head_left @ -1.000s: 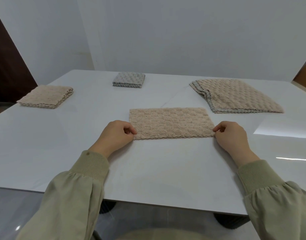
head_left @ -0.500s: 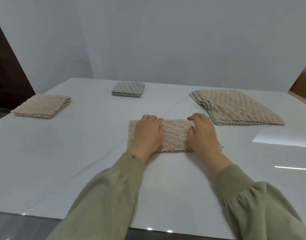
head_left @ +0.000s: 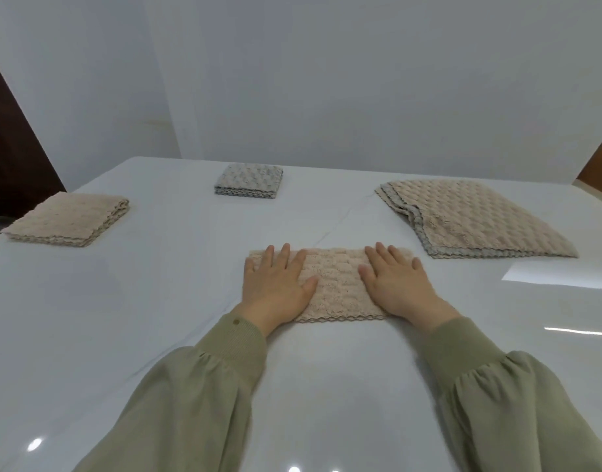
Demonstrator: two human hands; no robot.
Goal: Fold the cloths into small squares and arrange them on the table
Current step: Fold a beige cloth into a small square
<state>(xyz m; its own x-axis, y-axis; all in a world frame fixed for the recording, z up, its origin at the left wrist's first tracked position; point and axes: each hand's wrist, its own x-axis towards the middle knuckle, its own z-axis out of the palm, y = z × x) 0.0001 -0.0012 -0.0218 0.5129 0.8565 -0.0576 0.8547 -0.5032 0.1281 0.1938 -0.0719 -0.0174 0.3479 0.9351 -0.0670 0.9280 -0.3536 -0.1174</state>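
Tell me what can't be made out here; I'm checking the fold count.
- Head view: both ends of the beige cloth lie under the left hand and right hand.
- Layer counts in the cloth stack and the gray folded cloth: edges too small.
- Table: near edge cut off by the frame.

Folded cloth (head_left: pixel 333 287) centre of table (head_left: pixel 122 335), stack (head_left: pixel 68 219) far left, small stack (head_left: pixel 248 181) behind, pile (head_left: pixel 476 223) right

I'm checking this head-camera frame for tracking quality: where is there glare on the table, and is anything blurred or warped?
Head view: bright glare patch on the table at right, small specular spots along the near edge; both hands and the beige cloth look sharp; wide-angle lens bends the table's edges; shadows are soft.
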